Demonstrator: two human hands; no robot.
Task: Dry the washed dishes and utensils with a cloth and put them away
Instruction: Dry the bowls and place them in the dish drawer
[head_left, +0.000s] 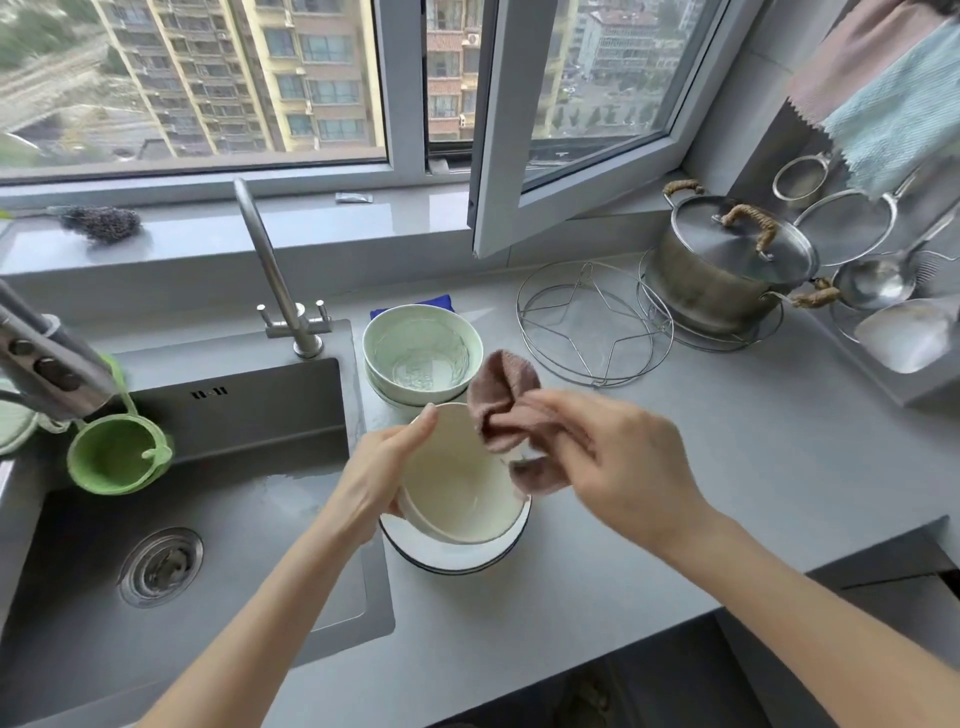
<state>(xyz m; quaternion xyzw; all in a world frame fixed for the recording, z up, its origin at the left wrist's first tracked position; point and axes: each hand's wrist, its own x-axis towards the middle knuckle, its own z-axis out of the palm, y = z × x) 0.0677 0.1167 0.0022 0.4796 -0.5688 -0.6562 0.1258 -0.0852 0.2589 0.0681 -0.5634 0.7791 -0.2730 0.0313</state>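
My left hand grips a white bowl by its left rim, thumb over the edge, tilting it above a stack of white plates with dark rims. My right hand pinches a pinkish-brown cloth that drapes over the bowl's right rim. Behind them a pale green bowl stands stacked on other bowls, with a clear glass bowl nested inside it.
The grey sink with a tall tap and a green strainer cup lies to the left. Wire racks, a lidded steel pot, ladles and strainers occupy the right counter. An open window sash juts over the counter.
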